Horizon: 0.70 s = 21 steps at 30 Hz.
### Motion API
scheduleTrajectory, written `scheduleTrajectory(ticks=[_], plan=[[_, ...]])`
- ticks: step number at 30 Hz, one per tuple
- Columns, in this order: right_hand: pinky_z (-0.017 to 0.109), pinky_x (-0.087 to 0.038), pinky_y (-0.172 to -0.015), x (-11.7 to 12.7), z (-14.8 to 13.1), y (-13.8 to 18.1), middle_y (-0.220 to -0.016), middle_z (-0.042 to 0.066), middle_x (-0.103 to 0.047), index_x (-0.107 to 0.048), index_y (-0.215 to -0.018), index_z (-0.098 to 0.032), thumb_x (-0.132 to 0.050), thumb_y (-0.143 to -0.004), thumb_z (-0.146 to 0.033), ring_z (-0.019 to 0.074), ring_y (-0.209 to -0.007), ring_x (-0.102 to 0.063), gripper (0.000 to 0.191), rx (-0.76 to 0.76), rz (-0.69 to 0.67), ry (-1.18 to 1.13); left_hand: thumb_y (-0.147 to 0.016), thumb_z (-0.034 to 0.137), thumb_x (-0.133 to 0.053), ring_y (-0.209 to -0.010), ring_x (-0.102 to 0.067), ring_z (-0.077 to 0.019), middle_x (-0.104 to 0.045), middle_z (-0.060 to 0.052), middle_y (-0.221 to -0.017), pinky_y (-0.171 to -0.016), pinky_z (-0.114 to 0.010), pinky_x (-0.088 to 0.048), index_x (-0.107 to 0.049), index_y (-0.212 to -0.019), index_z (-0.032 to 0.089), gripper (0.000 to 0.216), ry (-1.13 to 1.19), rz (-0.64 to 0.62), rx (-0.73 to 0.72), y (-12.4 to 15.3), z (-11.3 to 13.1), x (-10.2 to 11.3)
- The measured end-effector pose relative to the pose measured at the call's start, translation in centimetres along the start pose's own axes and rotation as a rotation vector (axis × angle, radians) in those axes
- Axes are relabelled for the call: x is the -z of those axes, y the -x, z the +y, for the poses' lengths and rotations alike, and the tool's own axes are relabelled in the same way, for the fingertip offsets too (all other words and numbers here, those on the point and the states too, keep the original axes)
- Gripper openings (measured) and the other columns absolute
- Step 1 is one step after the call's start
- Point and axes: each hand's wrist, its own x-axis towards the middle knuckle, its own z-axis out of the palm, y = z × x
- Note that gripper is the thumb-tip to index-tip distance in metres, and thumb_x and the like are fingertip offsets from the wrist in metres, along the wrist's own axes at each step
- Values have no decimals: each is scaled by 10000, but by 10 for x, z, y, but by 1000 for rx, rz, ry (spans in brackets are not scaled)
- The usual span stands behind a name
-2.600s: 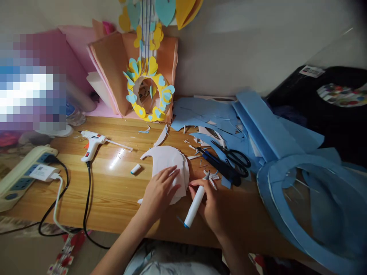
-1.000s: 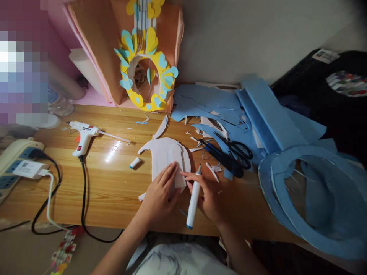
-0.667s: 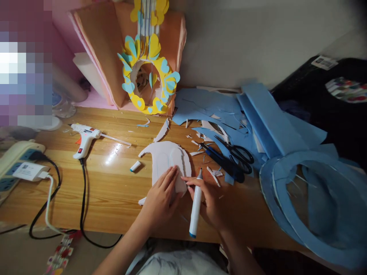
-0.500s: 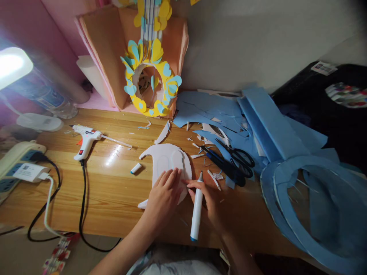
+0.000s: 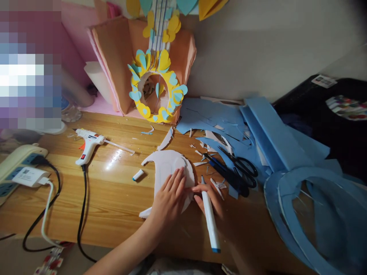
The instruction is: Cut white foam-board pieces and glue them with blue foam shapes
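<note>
A wooden bench (image 5: 114, 198) spreads beneath a white crescent, the cutout (image 5: 164, 168), where a person works with two bare hands. Blue sheets (image 5: 209, 110) lie beyond the cutout and to its right; blue rings (image 5: 312, 173) overlap one another well to its right. Behind the cutout, orange panels (image 5: 114, 65) stand upright, with a wreath (image 5: 176, 95) of yellow and blue hearts in front of them. Far to its left sits a power strip (image 5: 21, 156), an adapter plugged in.

The left hand (image 5: 170, 194) lies flat on the cutout's right half, palm down, fingers extended and closed around nothing. The right hand (image 5: 216, 202), at the cutout's right edge, grasps a white marker (image 5: 211, 225), grey end pointing away from the person and blue end toward them.

A white glue gun (image 5: 89, 145) lies left of the cutout. Scissors (image 5: 235, 158) rest to its right, against a dark-handled tool (image 5: 228, 175) (its exact type is hard to tell). A small blue-tipped cap (image 5: 138, 175) lies just left of the cutout, and thin white scraps (image 5: 217, 187) litter the bench to its right.
</note>
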Motion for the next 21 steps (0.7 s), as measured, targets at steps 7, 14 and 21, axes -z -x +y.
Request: scheduleTrajectory(ticks=[7, 14, 21], plan=[[358, -484, -866, 28, -14, -65, -903, 34, -676, -613, -1082, -258, -438, -933, -402, 207, -910, -627, 270, 66, 63, -224, -913, 223, -391, -1402, -252, -234, -276, -127, -1517, -1115, -379, -290, -260, -1444, 91, 562, -13, 32, 0, 2, -3, -5], [242, -429, -541, -9, -16, -152, -571, -23, -544, -574, -710, -208, -501, -871, -458, 132, -536, -525, 306, 37, -79, -265, -872, 182, -417, -1384, -288, -271, -282, -164, -1503, -1089, -373, -323, -301, -1422, 55, 577, -23, 8, 9, -2, 0, -3], [229, -385, -542, -32, -7, -160, -553, -40, -499, -515, -633, -214, -488, -869, -424, 120, -533, -487, 318, 76, -184, -234, -878, 236, -415, -1403, -239, -268, -265, -165, -1512, -1120, -391, -257, -291, -1427, 64, 589, 13, -23, 14, -2, 0, -3]])
